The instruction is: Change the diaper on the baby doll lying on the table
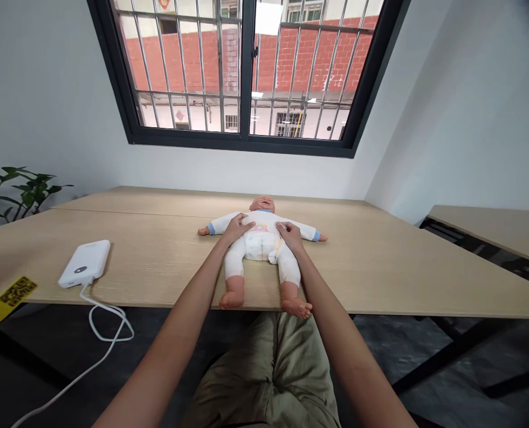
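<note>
A baby doll lies on its back, arms spread to both sides and feet toward me. It wears a white suit with blue cuffs, and a white diaper is around its hips over the suit. My left hand is closed at the diaper's left upper edge, thumb across the front. At the opposite edge, my right hand has its thumb and fingers pinched together on the diaper. A loose tab hangs by the doll's leg on the right. My fingertips are small and partly hidden.
The wooden table runs to the wall under a barred window. At left lie a white power bank and its cable, which drops over the front edge. A plant stands at far left, near a yellow tag.
</note>
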The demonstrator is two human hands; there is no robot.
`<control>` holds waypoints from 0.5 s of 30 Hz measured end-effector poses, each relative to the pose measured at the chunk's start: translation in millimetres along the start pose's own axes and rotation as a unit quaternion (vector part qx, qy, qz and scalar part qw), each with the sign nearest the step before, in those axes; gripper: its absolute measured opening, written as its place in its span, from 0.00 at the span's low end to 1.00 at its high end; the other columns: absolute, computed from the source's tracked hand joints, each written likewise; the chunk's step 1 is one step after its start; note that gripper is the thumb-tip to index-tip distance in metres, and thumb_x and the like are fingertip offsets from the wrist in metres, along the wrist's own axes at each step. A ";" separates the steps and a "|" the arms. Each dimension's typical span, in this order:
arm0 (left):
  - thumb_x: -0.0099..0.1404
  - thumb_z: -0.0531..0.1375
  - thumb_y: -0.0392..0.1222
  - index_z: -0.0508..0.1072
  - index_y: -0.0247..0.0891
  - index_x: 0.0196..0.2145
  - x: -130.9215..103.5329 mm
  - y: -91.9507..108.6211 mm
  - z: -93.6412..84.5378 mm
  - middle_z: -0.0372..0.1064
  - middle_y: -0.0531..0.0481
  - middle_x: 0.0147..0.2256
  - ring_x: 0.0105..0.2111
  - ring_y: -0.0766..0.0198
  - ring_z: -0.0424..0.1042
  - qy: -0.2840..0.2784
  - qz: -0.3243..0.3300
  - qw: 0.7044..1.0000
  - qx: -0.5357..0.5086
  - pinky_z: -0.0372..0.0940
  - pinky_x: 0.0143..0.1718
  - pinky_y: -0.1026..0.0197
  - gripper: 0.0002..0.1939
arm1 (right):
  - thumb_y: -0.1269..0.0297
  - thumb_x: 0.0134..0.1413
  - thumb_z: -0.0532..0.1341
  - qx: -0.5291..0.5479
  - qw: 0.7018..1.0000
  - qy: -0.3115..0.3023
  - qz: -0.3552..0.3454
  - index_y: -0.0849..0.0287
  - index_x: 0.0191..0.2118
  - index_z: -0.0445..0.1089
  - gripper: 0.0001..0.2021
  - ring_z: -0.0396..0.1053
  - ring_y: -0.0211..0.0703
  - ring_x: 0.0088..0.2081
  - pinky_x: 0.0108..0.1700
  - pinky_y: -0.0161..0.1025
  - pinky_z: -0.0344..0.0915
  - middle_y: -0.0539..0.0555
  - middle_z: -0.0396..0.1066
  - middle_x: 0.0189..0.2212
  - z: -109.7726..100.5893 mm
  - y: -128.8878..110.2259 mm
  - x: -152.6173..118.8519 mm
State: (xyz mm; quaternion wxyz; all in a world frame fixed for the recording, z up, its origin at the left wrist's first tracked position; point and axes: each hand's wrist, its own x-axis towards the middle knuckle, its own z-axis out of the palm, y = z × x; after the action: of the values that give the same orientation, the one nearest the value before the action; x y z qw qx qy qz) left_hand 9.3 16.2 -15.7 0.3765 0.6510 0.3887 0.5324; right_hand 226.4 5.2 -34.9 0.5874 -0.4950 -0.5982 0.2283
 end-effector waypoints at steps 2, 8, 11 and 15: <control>0.50 0.66 0.49 0.68 0.37 0.30 2.5 -3.5 -0.9 0.64 0.53 0.27 0.30 0.63 0.64 0.012 0.011 1.000 0.008 0.58 0.34 0.62 0.16 | 0.39 0.41 0.59 0.006 1.000 0.010 0.009 0.62 0.27 0.70 0.25 0.58 0.39 0.29 0.34 0.37 0.57 0.53 0.69 0.26 -0.3 3.0 1.0; 0.50 0.65 0.51 0.66 0.37 0.21 4.5 -11.1 -4.8 0.58 0.57 0.20 0.24 0.67 0.57 0.052 -0.011 0.999 -0.008 0.54 0.29 0.63 0.16 | 0.38 0.39 0.59 0.013 1.000 0.009 0.018 0.60 0.26 0.69 0.26 0.60 0.41 0.29 0.34 0.38 0.58 0.55 0.71 0.27 -0.5 3.9 1.5; 0.48 0.67 0.51 0.69 0.36 0.22 2.2 -14.6 -6.5 0.63 0.54 0.22 0.25 0.67 0.60 0.065 -0.041 0.996 -0.045 0.56 0.30 0.63 0.16 | 0.37 0.38 0.59 0.014 1.000 0.010 0.019 0.60 0.26 0.69 0.27 0.61 0.41 0.30 0.34 0.38 0.58 0.56 0.71 0.27 -0.8 2.5 1.2; 0.47 0.68 0.54 0.70 0.35 0.24 0.2 -20.0 -10.7 0.64 0.53 0.23 0.25 0.66 0.61 0.043 -0.076 0.993 -0.080 0.57 0.29 0.63 0.19 | 0.36 0.37 0.59 0.012 1.000 0.007 0.023 0.59 0.25 0.67 0.26 0.61 0.42 0.30 0.35 0.38 0.58 0.55 0.69 0.26 -1.3 1.1 0.3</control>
State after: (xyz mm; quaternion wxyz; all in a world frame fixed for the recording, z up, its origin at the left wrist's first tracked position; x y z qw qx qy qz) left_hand -3.4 25.5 -32.2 0.4494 0.5638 0.4092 0.5592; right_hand 228.1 5.6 -35.5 0.5921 -0.5035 -0.5795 0.2451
